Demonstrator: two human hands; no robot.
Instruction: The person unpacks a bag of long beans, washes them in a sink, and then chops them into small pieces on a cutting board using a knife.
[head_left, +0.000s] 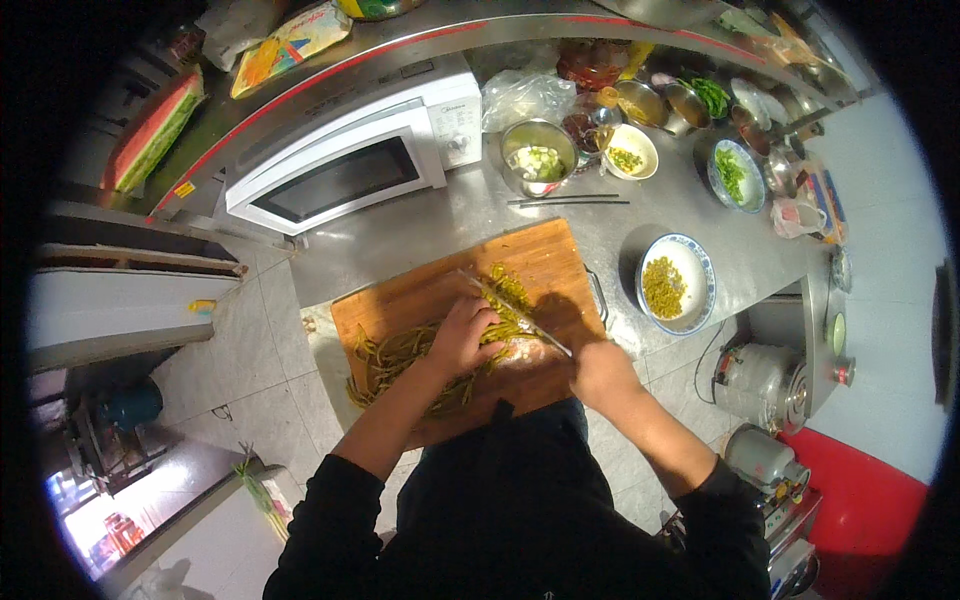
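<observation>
A wooden cutting board lies on the steel counter in front of me. My right hand grips a kitchen knife, seen nearly edge-on, its blade over chopped green vegetable pieces. Just left of the blade, my left hand presses on long green strands with its fingers bent. The uncut strands spread over the left part of the board. To the right of the board stands a blue-rimmed bowl with small chopped green pieces inside.
A white microwave stands behind the board. Black chopsticks lie near a steel pot. Farther right are a bowl with chopped greens and a white bowl. A watermelon piece lies at upper left. Metal cylinders stand below right.
</observation>
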